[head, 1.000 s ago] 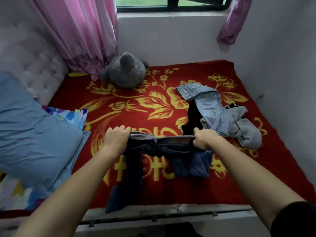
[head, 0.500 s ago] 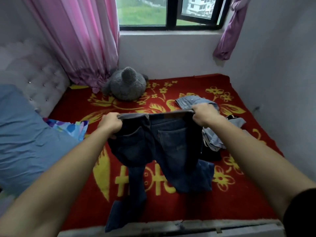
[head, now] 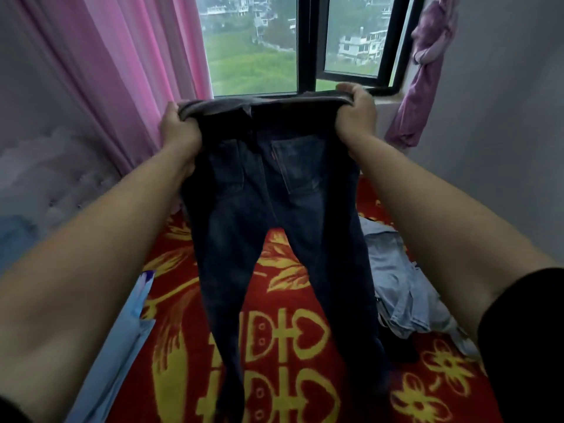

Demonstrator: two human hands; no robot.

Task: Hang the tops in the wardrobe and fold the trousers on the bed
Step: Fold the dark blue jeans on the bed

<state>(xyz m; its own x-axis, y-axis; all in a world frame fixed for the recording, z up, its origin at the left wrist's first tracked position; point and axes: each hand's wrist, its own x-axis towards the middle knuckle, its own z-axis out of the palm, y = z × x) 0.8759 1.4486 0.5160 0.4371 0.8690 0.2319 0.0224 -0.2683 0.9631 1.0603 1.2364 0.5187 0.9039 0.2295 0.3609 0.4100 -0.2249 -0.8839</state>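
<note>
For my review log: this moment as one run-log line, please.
phase: fold trousers | dark jeans: held up, legs hanging | left hand: grips waistband | right hand: grips waistband | pale jeans: heaped on bed

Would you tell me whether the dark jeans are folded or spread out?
Spread out: the dark jeans hang full length from the waistband, gripped by the left hand and right hand, legs apart over the bed.
</note>
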